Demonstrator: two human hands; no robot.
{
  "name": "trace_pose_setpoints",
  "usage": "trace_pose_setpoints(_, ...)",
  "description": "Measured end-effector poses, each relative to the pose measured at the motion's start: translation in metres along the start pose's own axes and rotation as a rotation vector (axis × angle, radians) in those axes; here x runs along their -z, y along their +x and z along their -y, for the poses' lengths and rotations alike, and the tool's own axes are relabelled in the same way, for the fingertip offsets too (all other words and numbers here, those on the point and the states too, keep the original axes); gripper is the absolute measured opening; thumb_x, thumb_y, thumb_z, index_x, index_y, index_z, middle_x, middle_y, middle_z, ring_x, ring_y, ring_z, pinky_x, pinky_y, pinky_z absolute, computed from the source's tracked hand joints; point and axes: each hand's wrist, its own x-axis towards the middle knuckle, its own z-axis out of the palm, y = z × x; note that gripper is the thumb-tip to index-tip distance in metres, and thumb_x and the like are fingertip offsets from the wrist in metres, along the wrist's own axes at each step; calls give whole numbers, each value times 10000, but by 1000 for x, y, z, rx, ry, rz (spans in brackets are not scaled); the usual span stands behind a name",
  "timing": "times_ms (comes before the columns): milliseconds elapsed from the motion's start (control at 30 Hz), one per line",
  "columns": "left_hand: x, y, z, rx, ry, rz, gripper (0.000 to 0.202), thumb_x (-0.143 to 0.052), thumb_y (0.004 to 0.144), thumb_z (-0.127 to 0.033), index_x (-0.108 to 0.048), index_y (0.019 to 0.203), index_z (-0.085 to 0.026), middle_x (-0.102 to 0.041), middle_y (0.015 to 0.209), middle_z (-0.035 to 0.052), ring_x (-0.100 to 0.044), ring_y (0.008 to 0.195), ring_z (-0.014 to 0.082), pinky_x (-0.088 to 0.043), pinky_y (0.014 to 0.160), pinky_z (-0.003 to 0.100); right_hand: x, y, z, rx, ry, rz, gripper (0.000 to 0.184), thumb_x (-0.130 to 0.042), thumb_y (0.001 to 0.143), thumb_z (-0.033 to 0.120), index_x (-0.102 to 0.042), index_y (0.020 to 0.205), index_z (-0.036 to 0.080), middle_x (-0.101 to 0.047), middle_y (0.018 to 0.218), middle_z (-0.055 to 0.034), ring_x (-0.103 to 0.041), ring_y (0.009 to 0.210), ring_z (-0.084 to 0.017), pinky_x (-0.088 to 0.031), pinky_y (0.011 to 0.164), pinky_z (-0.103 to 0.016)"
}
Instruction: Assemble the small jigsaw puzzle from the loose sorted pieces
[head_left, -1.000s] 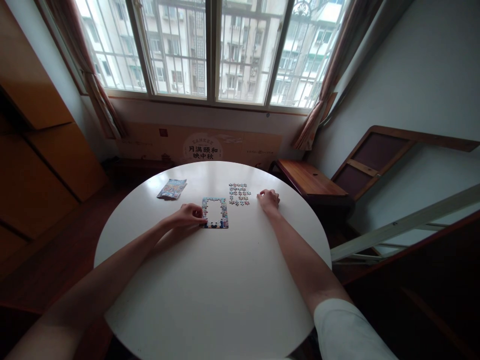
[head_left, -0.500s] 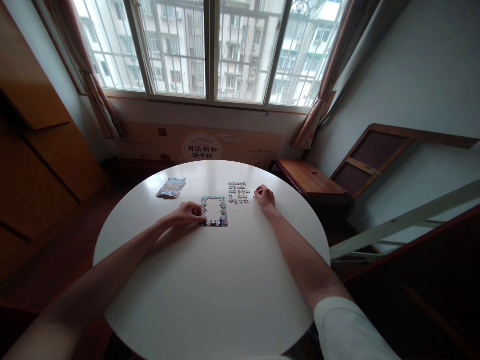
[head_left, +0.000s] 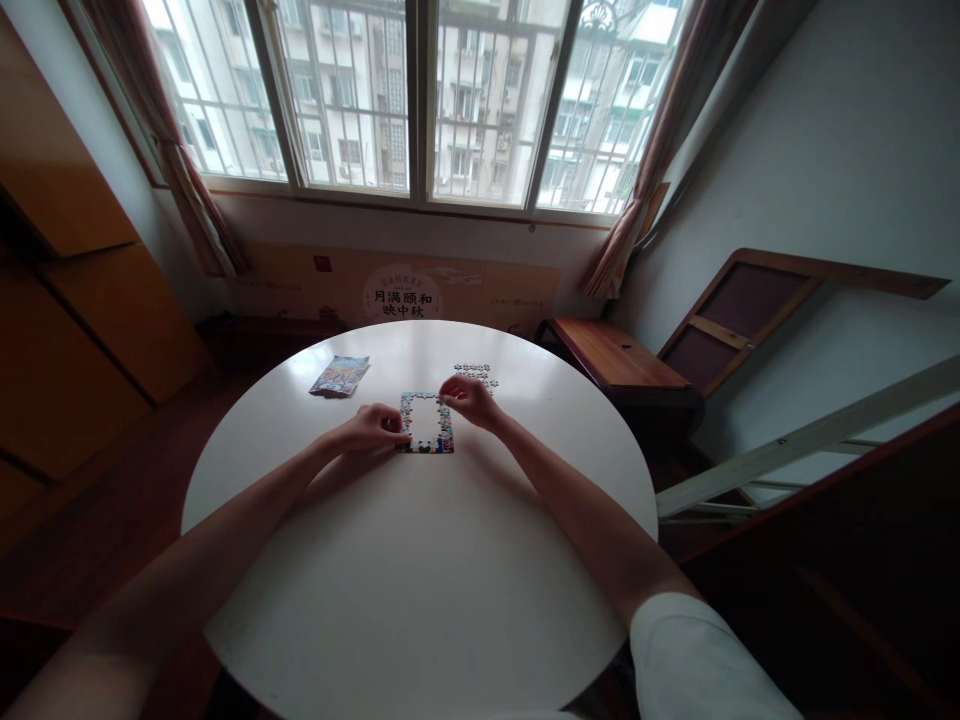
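Note:
A partly assembled jigsaw puzzle point(head_left: 448, 428) lies on the white round table point(head_left: 420, 570), its colourful border joined around a bare middle. My left hand point(head_left: 373, 427) rests at the puzzle's left edge, fingers curled and thumb side against the border. Above the puzzle's upper right corner is my right hand point(head_left: 471, 398), fingertips pinched together. The small puzzle piece in that pinch is mostly hidden by the fingers. Behind the right hand, several loose puzzle pieces point(head_left: 472, 369) lie in rows, the nearer ones covered by the hand.
A crumpled printed picture packet point(head_left: 340, 376) lies at the table's far left. Beyond the right edge stands a low wooden bench point(head_left: 619, 355). A barred window and curtains are behind the table, and a wooden cabinet point(head_left: 90, 350) is at left.
My right hand has moved left, from the right side of the loose pieces to the puzzle's upper right corner. My left hand has stayed at the puzzle's left edge.

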Motion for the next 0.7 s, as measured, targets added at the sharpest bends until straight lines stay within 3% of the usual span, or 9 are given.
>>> trace_pose_setpoints(67,0,0,0,4,-4,-3,389,-674,650,-529,-585,598,-155,-524,571,-22,-436,574,106,-305,535,220,-13,-2,8,1,102,128,145,-649,749,201,-673,865,117,-683,755,-53,-626,686,-140,-481,624,-245)
trace_pose_setpoints(200,-1,0,1,12,-7,-13,394,-675,646,-537,-586,601,-155,-514,562,-25,-425,570,104,-294,527,219,-25,-7,13,-9,168,204,160,-657,736,224,-709,832,107,-695,720,-58,-629,656,-141,-469,599,-236)
trace_pose_setpoints(433,-2,0,3,7,-38,-22,384,-674,635,-531,-590,589,-159,-517,554,-24,-432,568,106,-295,522,221,-22,-10,5,-48,165,243,168,-677,710,245,-712,787,100,-694,720,-62,-623,662,-137,-460,612,-230)
trace_pose_setpoints(700,-1,0,2,18,-22,-9,402,-666,640,-550,-603,604,-154,-521,567,-19,-435,582,108,-309,525,215,-21,-13,12,-19,138,330,149,-666,703,228,-707,774,103,-663,682,-34,-584,640,-114,-446,605,-213)
